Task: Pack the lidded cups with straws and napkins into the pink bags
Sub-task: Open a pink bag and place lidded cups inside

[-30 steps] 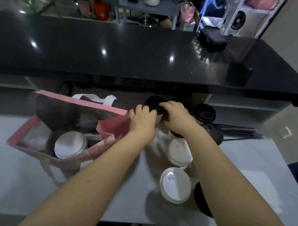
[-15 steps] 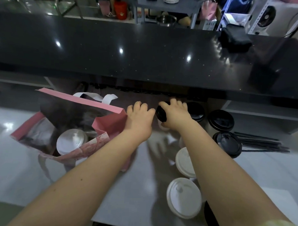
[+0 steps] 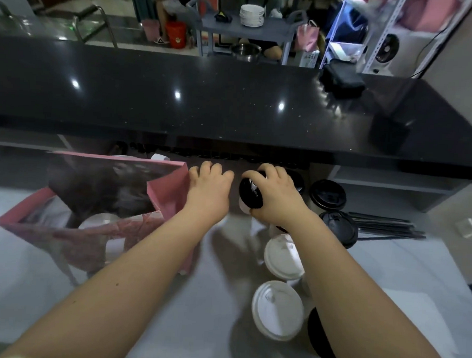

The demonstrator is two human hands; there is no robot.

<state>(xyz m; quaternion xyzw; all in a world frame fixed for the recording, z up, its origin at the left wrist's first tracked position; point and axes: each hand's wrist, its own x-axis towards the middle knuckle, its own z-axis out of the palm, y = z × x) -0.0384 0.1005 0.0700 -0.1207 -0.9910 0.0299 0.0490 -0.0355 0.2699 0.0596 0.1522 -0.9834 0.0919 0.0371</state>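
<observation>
The right hand (image 3: 278,199) grips a tilted black-lidded cup (image 3: 250,190) just right of the left hand (image 3: 210,188), which hangs loose and empty beside the pink bag (image 3: 169,184). Inside the bag stands one white-lidded cup (image 3: 97,223).

On the low worktop (image 3: 183,298) the bag (image 3: 116,161) stands at the left, with a packed cup (image 3: 100,221) inside it. Just right of the bag is the left hand (image 3: 210,194). Right of that, the right hand (image 3: 277,199) holds a tilted cup (image 3: 250,191). Further right stands a rear cup (image 3: 328,194), and before it a side cup (image 3: 338,228), with straws (image 3: 384,226) lying just to its right. Nearer the person, a middle cup (image 3: 282,258) stands behind a near cup (image 3: 277,310). A raised counter (image 3: 205,101) runs behind everything, with a pouch (image 3: 342,78) on its far right.
</observation>
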